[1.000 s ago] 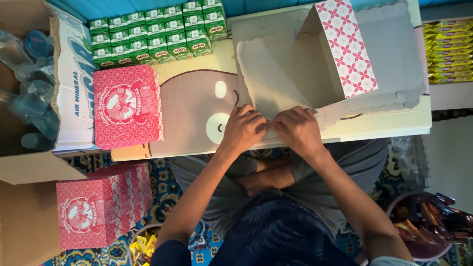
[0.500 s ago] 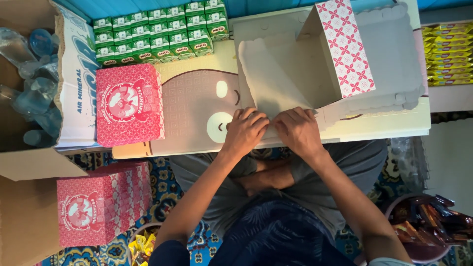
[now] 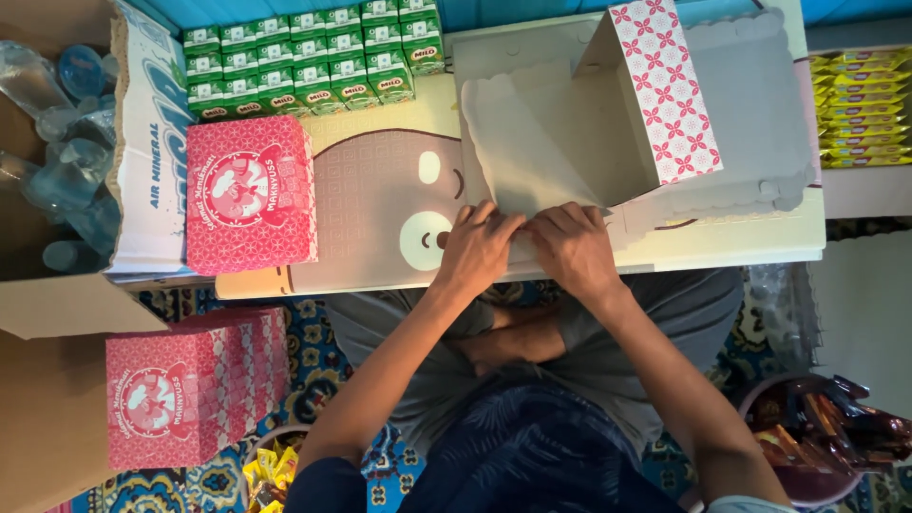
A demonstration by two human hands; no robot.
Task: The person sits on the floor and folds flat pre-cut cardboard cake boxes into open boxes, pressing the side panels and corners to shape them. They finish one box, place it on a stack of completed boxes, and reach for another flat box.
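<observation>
two hands [image 3: 480,249], one unfolded box [image 3: 608,133], one closed pink box [image 3: 249,195] on the table.

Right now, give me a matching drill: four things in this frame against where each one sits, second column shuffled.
Things:
1. hands
2. closed pink box
3. green drink cartons
4. yellow packets

Places:
a. far right, on a shelf beside the table
b. at the near edge of the unfolded cardboard box, pressing on it
c. back of the table, in rows
d. left part of the table, lying flat

Pairs: 1-b, 2-d, 3-c, 4-a
</observation>
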